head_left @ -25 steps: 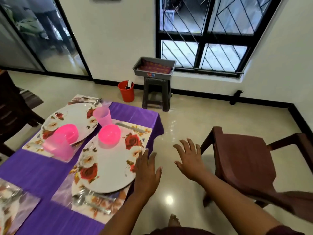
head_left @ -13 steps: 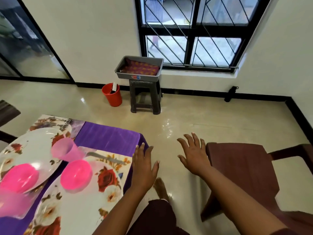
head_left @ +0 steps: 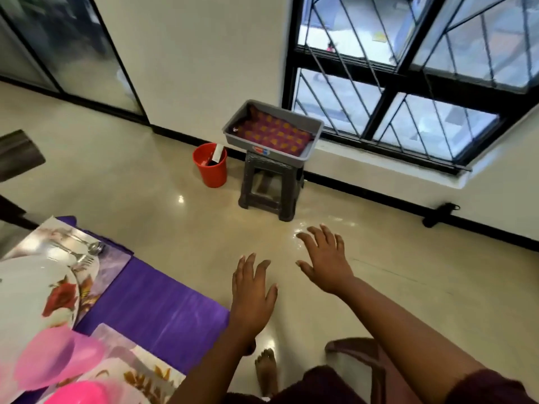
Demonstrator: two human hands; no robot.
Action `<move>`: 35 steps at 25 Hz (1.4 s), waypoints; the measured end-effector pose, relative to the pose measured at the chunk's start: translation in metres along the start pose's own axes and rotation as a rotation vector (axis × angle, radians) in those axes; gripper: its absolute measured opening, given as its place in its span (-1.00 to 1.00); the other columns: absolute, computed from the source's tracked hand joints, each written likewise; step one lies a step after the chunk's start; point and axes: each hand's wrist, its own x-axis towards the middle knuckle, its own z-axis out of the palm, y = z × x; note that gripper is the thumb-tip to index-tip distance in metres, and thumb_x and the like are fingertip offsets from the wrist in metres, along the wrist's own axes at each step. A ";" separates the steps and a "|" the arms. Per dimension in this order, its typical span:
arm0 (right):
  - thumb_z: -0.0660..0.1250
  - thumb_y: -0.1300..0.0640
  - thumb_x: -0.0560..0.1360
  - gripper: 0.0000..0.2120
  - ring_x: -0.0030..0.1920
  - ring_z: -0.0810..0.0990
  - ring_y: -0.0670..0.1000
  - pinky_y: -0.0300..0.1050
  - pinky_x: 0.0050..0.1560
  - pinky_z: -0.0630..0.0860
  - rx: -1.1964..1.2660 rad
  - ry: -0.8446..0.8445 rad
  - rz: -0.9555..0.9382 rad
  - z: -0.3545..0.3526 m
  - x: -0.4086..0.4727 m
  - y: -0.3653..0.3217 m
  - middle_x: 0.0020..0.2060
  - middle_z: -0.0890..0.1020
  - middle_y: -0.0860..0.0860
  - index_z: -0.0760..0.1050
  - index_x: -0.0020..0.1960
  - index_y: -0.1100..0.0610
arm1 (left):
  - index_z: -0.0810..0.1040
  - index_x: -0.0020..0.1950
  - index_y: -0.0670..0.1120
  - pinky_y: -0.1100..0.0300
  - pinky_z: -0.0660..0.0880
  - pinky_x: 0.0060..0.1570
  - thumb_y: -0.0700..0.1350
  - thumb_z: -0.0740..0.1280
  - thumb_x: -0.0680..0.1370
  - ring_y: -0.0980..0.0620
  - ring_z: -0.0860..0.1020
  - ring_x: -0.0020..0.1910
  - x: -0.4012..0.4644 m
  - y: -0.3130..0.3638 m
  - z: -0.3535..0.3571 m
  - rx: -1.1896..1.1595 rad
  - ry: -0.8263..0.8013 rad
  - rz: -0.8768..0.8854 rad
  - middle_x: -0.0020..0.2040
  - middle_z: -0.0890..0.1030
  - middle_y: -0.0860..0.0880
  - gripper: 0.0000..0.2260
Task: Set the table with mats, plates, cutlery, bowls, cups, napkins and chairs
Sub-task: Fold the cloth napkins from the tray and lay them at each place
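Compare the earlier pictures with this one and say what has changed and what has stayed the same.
The view has swung up and right: the table has slid to the lower left and the brown chair has almost left the picture. Nothing was grasped or released. Both the left hand and right hand stay open over the floor, and the tray, stool and red bucket stand unmoved.
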 end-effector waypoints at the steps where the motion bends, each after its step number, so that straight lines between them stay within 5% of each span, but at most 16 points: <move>1: 0.22 -0.13 0.57 -0.41 0.56 -0.11 0.16 0.21 0.51 -0.09 0.021 -0.011 -0.009 -0.002 0.019 0.000 0.54 0.09 0.04 0.09 0.52 -0.07 | 0.36 0.43 0.02 0.04 0.04 0.46 0.02 0.26 0.58 -0.13 0.02 0.55 0.013 -0.004 -0.002 -0.009 0.000 -0.023 0.53 0.19 -0.09 -0.59; 6: 0.26 -0.11 0.55 -0.41 0.56 -0.10 0.16 0.21 0.51 -0.11 0.039 -0.083 -0.114 -0.004 0.110 0.003 0.54 0.09 0.04 0.11 0.50 -0.08 | 0.54 0.20 -0.05 -0.05 0.25 0.35 -0.01 0.33 0.49 -0.30 0.33 0.40 0.085 -0.039 -0.002 -0.035 0.098 -0.117 0.35 0.43 -0.21 -0.69; 12: 0.28 -0.11 0.54 -0.46 0.55 -0.02 0.15 0.19 0.53 -0.01 -0.057 -0.298 -0.282 -0.001 0.248 0.054 0.52 0.16 0.05 0.26 0.46 -0.03 | 0.56 0.23 -0.09 -0.02 0.25 0.37 -0.13 0.39 0.48 -0.22 0.34 0.40 0.199 -0.036 0.026 -0.161 0.155 -0.326 0.36 0.43 -0.19 -0.69; 18: 0.28 -0.01 0.55 -0.56 0.42 0.28 0.12 0.02 0.41 0.26 -0.006 -0.375 -0.255 -0.032 0.376 0.126 0.42 0.31 0.05 0.38 0.41 0.02 | 0.45 0.34 -0.01 0.08 0.12 0.46 0.05 0.24 0.53 -0.12 0.15 0.50 0.329 0.022 0.047 -0.151 -0.055 -0.194 0.47 0.25 -0.12 -0.61; 25: 0.31 0.00 0.54 -0.59 0.24 0.46 0.11 -0.08 0.21 0.42 0.283 -0.479 0.065 -0.034 0.500 0.190 0.26 0.44 0.08 0.44 0.36 0.07 | 0.34 0.45 -0.02 0.12 -0.14 0.50 -0.01 0.22 0.60 -0.10 0.03 0.55 0.488 0.019 0.039 0.082 -0.157 -0.140 0.53 0.20 -0.11 -0.59; 30: 0.32 0.04 0.55 -0.60 0.25 0.48 0.13 -0.07 0.22 0.41 0.501 -0.506 0.327 -0.002 0.589 0.208 0.27 0.49 0.13 0.46 0.34 0.13 | 0.24 0.49 0.01 0.04 0.00 0.49 -0.02 0.23 0.60 -0.10 -0.03 0.56 0.616 -0.021 0.063 0.148 -0.351 -0.113 0.55 0.13 -0.09 -0.54; 35: 0.36 0.03 0.54 -0.76 0.11 0.54 0.11 -0.07 0.13 0.46 0.748 -0.624 0.635 0.032 0.663 0.219 0.06 0.58 0.08 0.50 0.17 0.08 | 0.18 0.52 0.00 -0.01 0.07 0.48 -0.01 0.18 0.62 -0.10 -0.05 0.56 0.706 -0.051 0.071 0.246 -0.569 0.023 0.56 0.10 -0.11 -0.53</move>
